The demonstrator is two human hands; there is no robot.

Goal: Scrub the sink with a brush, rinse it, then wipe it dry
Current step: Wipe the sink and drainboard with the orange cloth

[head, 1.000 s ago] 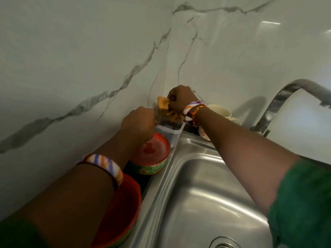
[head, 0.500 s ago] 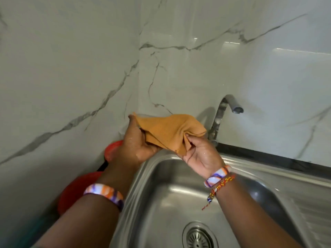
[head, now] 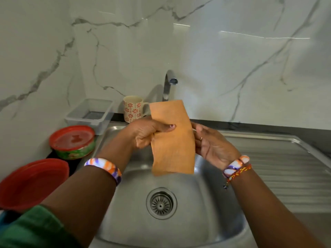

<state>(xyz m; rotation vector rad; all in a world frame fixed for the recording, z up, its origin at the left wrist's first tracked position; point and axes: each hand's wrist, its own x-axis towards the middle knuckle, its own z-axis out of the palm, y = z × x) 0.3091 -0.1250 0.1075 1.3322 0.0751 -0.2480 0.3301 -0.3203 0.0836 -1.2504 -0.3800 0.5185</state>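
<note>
An orange cloth point(head: 172, 140) hangs flat and upright over the steel sink point(head: 206, 230). My left hand point(head: 148, 133) grips its left edge, thumb pressed on the front. My right hand point(head: 211, 145) holds its right edge, fingers mostly behind the cloth. The basin looks bare, with the drain strainer point(head: 161, 203) in its middle. The tap point(head: 168, 85) rises behind the cloth with no water running. No brush is in view.
A clear plastic tub point(head: 89, 113) and a flowered mug point(head: 133, 109) stand behind the sink's back left. A red-lidded round container point(head: 73, 142) and a red bowl point(head: 32, 181) sit left of the basin. The ribbed drainboard point(head: 277, 167) stretches right. Marble walls enclose the corner.
The cloth came out of the clear tub in the corner, was brought over the basin and is now spread flat between both hands. The view has swung right and down.
</note>
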